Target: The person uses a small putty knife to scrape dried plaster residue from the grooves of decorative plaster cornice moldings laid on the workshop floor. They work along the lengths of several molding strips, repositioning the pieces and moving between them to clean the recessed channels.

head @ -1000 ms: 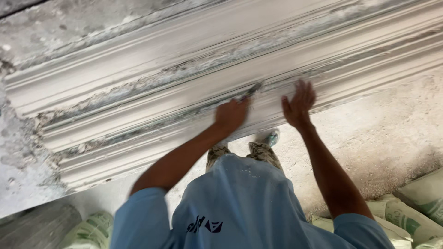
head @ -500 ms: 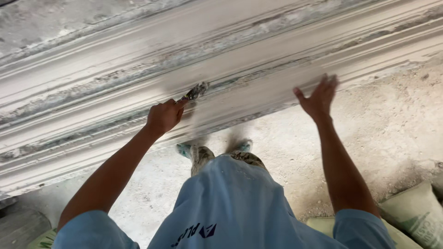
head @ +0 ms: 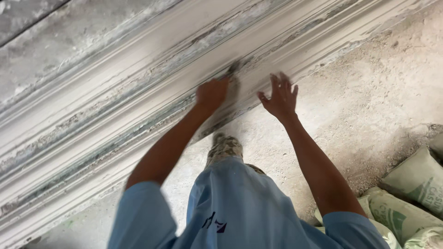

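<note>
A long white plaster moulding (head: 138, 92) with stepped ridges runs diagonally across the view, its surface streaked and patchy. My left hand (head: 211, 93) is closed around a small dark tool (head: 233, 70) whose tip rests on a groove of the moulding; the tool is blurred. My right hand (head: 279, 97) hovers beside it with fingers spread, close to the moulding's lower edge, holding nothing. My light blue shirt (head: 235, 207) fills the bottom of the view.
A dusty concrete floor (head: 383, 92) lies to the right of the moulding. Several pale green sacks (head: 410, 193) are stacked at the lower right. My patterned shoe (head: 224, 148) stands on the floor beside the moulding.
My left hand with the tool has slid right along the moulding groove. My right hand has moved left and now sits close beside it. The view has shifted.
</note>
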